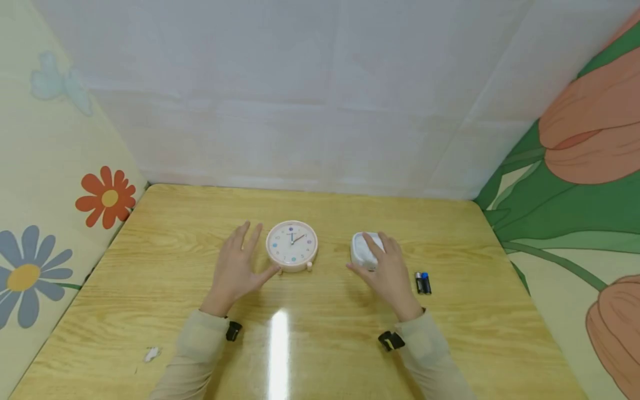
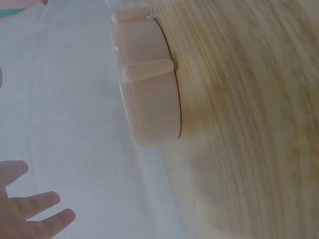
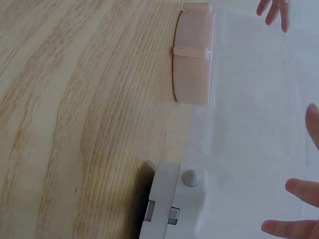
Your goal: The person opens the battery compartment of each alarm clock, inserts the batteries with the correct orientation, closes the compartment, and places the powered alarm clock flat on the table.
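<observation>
A round pale pink clock (image 1: 292,243) lies face up on the wooden table, its two short feet towards me. My left hand (image 1: 235,272) is spread at its left side, thumb close to the rim; in the left wrist view the fingers (image 2: 42,204) are apart from the clock (image 2: 152,99). To the right lies a small white rounded-square device (image 1: 364,253), partly hidden under my right hand (image 1: 392,275). The right wrist view shows a round grey knob and a small slot on the device's side (image 3: 172,204), with the straight fingers (image 3: 299,189) away from it.
Two small batteries (image 1: 422,283), dark with a blue and a silvery end, lie side by side right of my right hand. A small white scrap (image 1: 152,354) is at the table's near left. A white cloth (image 1: 310,111) hangs behind, with flower-printed panels on both sides.
</observation>
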Tool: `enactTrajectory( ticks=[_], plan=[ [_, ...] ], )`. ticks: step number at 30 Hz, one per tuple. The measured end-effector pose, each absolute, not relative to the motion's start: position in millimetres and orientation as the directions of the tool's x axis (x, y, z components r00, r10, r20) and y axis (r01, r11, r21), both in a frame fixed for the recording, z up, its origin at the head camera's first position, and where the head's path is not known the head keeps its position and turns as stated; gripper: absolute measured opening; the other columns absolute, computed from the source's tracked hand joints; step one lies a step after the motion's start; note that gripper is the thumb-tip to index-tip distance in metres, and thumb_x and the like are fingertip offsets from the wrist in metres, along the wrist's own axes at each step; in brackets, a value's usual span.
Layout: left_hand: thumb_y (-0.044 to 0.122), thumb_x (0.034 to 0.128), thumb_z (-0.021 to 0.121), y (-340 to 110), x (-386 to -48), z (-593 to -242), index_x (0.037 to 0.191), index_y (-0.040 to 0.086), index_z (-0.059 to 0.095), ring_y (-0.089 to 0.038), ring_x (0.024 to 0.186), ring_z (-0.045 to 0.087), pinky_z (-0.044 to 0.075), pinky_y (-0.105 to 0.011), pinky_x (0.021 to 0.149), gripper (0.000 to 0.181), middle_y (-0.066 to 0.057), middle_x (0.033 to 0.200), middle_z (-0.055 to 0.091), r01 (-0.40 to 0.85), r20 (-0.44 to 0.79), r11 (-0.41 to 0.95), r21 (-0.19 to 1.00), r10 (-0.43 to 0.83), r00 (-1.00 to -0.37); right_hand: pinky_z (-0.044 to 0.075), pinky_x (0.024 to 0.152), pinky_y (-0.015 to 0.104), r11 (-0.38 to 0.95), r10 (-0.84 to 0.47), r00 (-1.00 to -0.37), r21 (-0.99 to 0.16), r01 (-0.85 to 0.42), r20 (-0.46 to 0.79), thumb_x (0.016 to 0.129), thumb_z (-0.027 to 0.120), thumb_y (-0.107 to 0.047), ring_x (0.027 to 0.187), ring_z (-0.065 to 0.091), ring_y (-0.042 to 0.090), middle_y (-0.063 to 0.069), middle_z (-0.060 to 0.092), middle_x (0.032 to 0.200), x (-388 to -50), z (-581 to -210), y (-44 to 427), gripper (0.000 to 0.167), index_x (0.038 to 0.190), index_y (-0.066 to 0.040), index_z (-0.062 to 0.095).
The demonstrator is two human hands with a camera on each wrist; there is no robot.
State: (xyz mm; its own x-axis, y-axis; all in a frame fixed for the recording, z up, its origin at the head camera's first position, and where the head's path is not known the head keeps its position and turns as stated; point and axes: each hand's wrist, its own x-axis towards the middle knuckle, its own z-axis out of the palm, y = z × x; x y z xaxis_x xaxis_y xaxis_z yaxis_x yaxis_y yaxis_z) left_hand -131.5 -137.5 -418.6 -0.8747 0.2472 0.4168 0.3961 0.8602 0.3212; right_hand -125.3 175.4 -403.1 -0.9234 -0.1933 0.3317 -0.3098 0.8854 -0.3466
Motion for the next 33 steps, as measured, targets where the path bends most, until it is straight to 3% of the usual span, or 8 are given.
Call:
enactTrajectory(
  ticks=[9,14,16,20,29,33],
  plan=[
    [0.040,0.0723,0.070,-141.4,-131.9,-415.8,0.132,0.001,0.043,-0.042,0.114,0.042,0.039,-0.057,0.089,0.077,-0.025,0.127,0.044,0.385,0.475,0.828,0.409,0.167,-0.864,0.045,0.082,0.053,0.824,-0.152,-0.864,-0.422,-0.378,0.479,0.076,0.072,-0.030,0.098,0.053,0.041,0.025,0.059,0.108,-131.1,-402.6,170.9,0.050,0.113,0.001,0.062],
    [0.035,0.0749,0.070,-141.2,-131.7,-414.6,0.125,0.000,0.049,-0.035,0.098,0.053,0.050,-0.049,0.071,0.065,-0.021,0.116,0.052,0.360,0.462,0.806,0.470,0.123,-0.879,0.049,0.075,0.049,0.796,-0.120,-0.835,-0.450,-0.404,0.536,0.076,0.073,-0.023,0.088,0.058,0.039,0.023,0.063,0.097,-134.6,-403.3,165.3,0.039,0.103,0.004,0.066],
    [0.032,0.0767,0.070,-141.2,-132.3,-415.4,0.123,0.000,0.051,-0.031,0.088,0.057,0.051,-0.044,0.062,0.060,-0.019,0.108,0.056,0.355,0.458,0.790,0.500,0.107,-0.882,0.051,0.070,0.047,0.790,-0.115,-0.836,-0.461,-0.404,0.536,0.077,0.072,-0.020,0.082,0.060,0.036,0.023,0.064,0.094,-136.0,-403.2,162.6,0.035,0.101,0.005,0.066],
    [0.022,0.0808,0.068,-141.7,-134.6,-419.3,0.120,-0.002,0.052,-0.027,0.075,0.058,0.051,-0.039,0.058,0.049,-0.016,0.094,0.059,0.363,0.462,0.750,0.553,0.087,-0.883,0.050,0.062,0.042,0.780,-0.113,-0.847,-0.482,-0.400,0.520,0.079,0.070,-0.019,0.071,0.061,0.031,0.019,0.066,0.087,-138.2,-402.7,157.4,0.031,0.099,0.005,0.067],
    [0.011,0.0824,0.065,-142.5,-141.8,-425.8,0.113,-0.005,0.055,-0.020,0.061,0.058,0.052,-0.031,0.052,0.036,-0.012,0.078,0.061,0.379,0.467,0.666,0.642,0.052,-0.883,0.051,0.064,0.038,0.760,-0.106,-0.887,-0.538,-0.364,0.449,0.082,0.067,-0.018,0.061,0.063,0.022,0.013,0.067,0.076,-145.2,-406.3,144.7,0.026,0.096,0.004,0.067],
    [0.010,0.0829,0.064,-141.4,-143.7,-426.6,0.110,-0.004,0.057,-0.017,0.058,0.056,0.049,-0.027,0.049,0.031,-0.010,0.072,0.060,0.383,0.466,0.659,0.647,0.057,-0.883,0.053,0.058,0.033,0.738,-0.098,-0.915,-0.588,-0.331,0.392,0.083,0.066,-0.017,0.061,0.062,0.019,0.012,0.066,0.075,-146.6,-406.0,137.2,0.027,0.098,0.005,0.067]
  ],
)
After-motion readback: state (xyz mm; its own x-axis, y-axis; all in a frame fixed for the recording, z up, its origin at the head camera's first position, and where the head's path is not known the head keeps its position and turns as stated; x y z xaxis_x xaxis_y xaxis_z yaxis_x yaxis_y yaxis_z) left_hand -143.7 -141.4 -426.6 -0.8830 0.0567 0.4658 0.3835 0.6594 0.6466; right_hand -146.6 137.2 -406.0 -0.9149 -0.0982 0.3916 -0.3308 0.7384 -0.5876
